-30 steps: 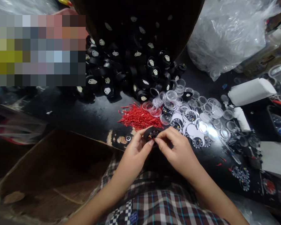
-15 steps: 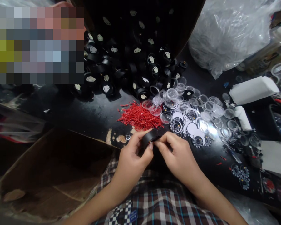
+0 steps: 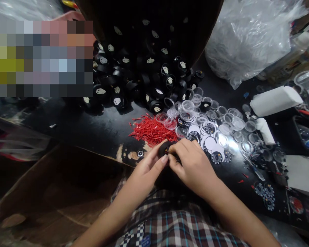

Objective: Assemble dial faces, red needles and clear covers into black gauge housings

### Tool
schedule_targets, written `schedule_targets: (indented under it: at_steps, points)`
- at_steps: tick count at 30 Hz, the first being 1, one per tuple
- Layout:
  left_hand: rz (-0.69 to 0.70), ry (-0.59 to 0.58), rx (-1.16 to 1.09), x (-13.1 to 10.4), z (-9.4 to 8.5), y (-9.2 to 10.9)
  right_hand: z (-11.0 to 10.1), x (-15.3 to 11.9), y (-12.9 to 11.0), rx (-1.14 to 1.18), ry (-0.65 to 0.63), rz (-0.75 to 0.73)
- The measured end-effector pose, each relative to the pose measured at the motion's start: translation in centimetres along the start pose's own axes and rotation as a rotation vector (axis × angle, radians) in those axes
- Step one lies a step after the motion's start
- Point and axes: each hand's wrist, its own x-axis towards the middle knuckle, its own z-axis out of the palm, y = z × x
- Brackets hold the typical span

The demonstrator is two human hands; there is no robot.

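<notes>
My left hand [image 3: 149, 167] grips a black round gauge case [image 3: 163, 148] by its rim, with the open face turned toward my right hand. At that face the fingers of my right hand [image 3: 192, 164] are pinched together, and whatever is between them is hidden. Just beyond my hands lies a heap of red pointers [image 3: 151, 129]. Right of it are printed dial discs [image 3: 216, 157], some with the white back up, and clear round covers [image 3: 238, 124]. Many more black cases [image 3: 118, 101] with pale oval plates are piled at the back.
A screwdriver [image 3: 257, 172] lies to the right, near several dials [image 3: 269, 203]. Farther right are a white roll [image 3: 276, 101] and a clear plastic bag [image 3: 244, 41]. A small ring-shaped part [image 3: 140, 153] sits by the worn table edge. An open cardboard box [image 3: 54, 195] stands below left.
The black case has turned so its face points more toward me and my right hand. My right hand has moved left and up onto the face.
</notes>
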Motion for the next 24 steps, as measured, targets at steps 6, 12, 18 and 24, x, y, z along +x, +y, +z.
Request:
schedule_targets:
  at_steps: [6, 12, 18, 24]
  points:
    - [-0.164, 0.168, -0.282, -0.2, 1.6, -0.7, 0.1, 0.7, -0.8, 0.026, 0.022, 0.157]
    - [0.014, 0.129, -0.106, 1.1, 0.2, -1.5, -1.0, 2.6, 2.1, 0.379, -0.123, 0.257]
    - [-0.005, 0.101, -0.2, 1.3, 1.2, -0.5, 0.1, 7.5, 9.6, -0.219, 0.109, 0.356]
    - [-0.095, 0.151, -0.261, 1.3, 1.2, -0.6, -0.2, 7.1, 11.4, -0.064, 0.191, 0.242]
